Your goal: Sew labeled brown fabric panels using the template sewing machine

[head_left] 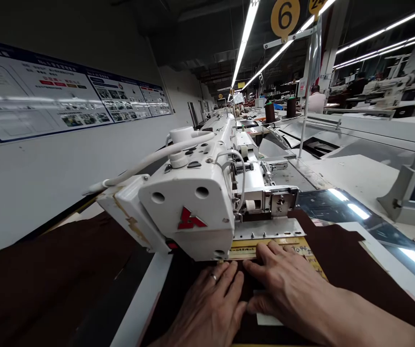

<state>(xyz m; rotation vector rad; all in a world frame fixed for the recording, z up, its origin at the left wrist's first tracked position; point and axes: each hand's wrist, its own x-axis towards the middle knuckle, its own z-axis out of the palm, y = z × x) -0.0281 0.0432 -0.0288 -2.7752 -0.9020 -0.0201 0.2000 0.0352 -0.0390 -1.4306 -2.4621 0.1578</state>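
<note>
Since this brown cloth (341,253) looks floppy, I'd press it flat beside the yellow board (314,261), left hand (210,301) and right hand (287,279) fingers loosely spread.

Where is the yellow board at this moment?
In the head view, the yellow board shows right of centre, just below the metal strip, partly covered by the right hand.

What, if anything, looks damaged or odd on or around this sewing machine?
One thing: a ragged yellow-brown patch on the white side housing, left of the red logo on the sewing machine. It looks odd against the otherwise white surface, though I can't tell whether it's tape, glue or wear.
</note>
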